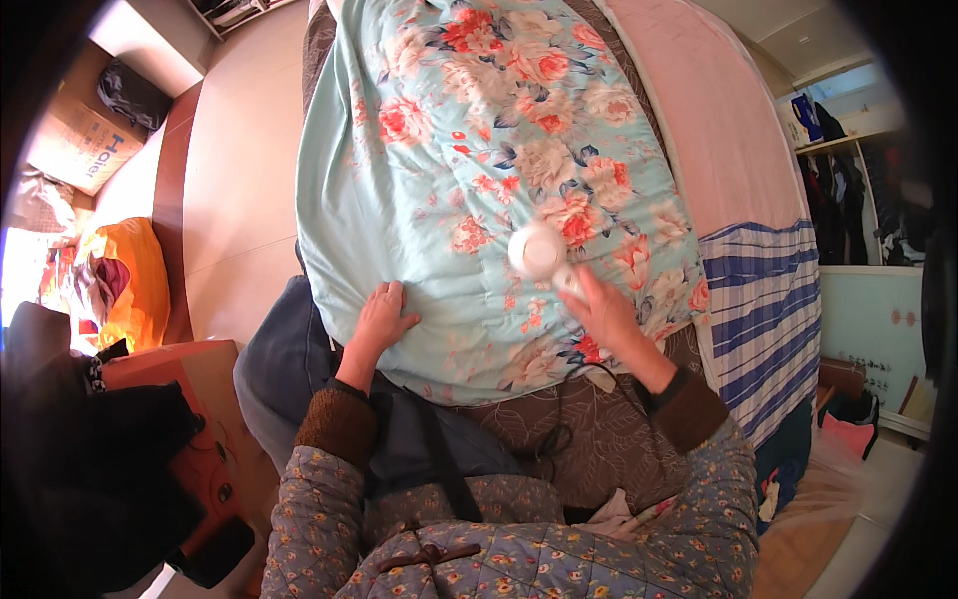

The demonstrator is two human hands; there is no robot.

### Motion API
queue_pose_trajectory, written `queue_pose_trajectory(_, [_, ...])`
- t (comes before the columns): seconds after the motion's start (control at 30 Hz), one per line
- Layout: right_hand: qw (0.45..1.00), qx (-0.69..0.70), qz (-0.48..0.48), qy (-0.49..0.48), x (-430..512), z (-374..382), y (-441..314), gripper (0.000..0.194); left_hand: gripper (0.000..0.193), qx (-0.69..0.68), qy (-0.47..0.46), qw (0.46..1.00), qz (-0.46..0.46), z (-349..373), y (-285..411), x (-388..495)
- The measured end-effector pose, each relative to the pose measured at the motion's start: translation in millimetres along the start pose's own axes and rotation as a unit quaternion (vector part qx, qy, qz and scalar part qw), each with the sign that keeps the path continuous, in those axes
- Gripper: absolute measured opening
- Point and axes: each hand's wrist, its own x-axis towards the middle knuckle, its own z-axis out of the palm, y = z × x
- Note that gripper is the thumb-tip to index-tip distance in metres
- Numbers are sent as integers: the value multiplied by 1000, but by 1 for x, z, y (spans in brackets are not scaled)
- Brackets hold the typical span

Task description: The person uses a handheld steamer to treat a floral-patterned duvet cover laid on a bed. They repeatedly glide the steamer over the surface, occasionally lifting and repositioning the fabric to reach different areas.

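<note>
My right hand [608,313] grips the handle of a white handheld appliance [537,251] with a round head. The head is over a light blue floral quilt [441,299] and is slightly blurred. I cannot tell whether it touches the cloth. My left hand [385,314] lies palm down near the quilt's left front edge, thumb apart from the fingers and nothing held. Below my right wrist a dark cord [557,442] loops across a brown leaf-patterned bedspread [621,449]; its link to the appliance is not plain.
Pink bedding [696,112] and a blue-and-white striped cloth [760,322] lie on the right. To the left are an orange bag [146,277], a cardboard box [90,142] and a red box [224,419] partly under dark clothing [105,464]. Shelves [853,150] hold clothes at far right.
</note>
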Motion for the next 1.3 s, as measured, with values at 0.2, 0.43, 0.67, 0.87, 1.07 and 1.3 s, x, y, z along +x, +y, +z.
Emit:
queue_pose_trajectory(0.2, [991, -127, -40, -17, -12, 15, -12, 43, 40, 5, -5, 1000, 4, 0, -2, 0])
queue_pose_trajectory(0.43, [988, -121, -60, 73, 143, 40, -46, 41, 40, 9, 10, 1000, -23, 4, 3, -4])
queue_pose_trajectory(0.67, [993, -62, -59, 76, 192, 57, -66, 43, 58, 75, 117, 972, 190, 12, 60, -15])
queue_pose_trajectory(0.87, [992, -25, -83, 87, 108, 45, -38, 49, 25, 168, 167, 947, 217, 42, 97, -8])
queue_pose_trajectory(1.07, [997, 59, 21, 48, 12, 51, -39, 49, 8, 135, 174, 938, 268, 56, 85, -5])
queue_pose_trajectory(1.3, [994, 51, 0, 99, 66, 73, -44, 48, 9, 131, 183, 943, 246, 63, 82, -9])
